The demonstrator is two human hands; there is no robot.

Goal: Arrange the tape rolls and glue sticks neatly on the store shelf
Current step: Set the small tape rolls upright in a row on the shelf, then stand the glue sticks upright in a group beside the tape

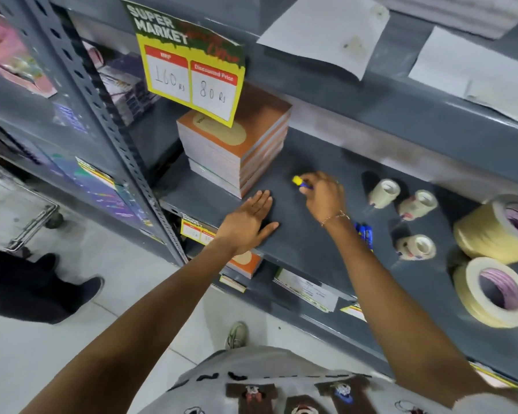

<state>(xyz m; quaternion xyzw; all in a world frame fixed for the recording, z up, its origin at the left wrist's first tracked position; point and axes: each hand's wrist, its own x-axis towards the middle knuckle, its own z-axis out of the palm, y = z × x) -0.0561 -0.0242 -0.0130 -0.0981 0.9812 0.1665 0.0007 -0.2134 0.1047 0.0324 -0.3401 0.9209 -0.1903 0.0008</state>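
Note:
My right hand [323, 194] is closed on a glue stick [300, 181] with a yellow cap and blue body, held just above the grey shelf [305, 243]. My left hand [248, 221] lies flat and open on the shelf near its front edge. More blue glue sticks [364, 233] lie behind my right forearm. Three small white tape rolls [384, 193] [418, 204] [416, 247] sit scattered to the right. Two large cream tape rolls [498, 228] [492, 291] rest at the far right.
A stack of orange-covered notebooks [237, 150] stands at the shelf's left, under a hanging yellow price sign [192, 70]. Shelves above hold white paper sheets [326, 34]. A metal trolley [21, 216] and another person's dark legs [33, 285] are on the floor at left.

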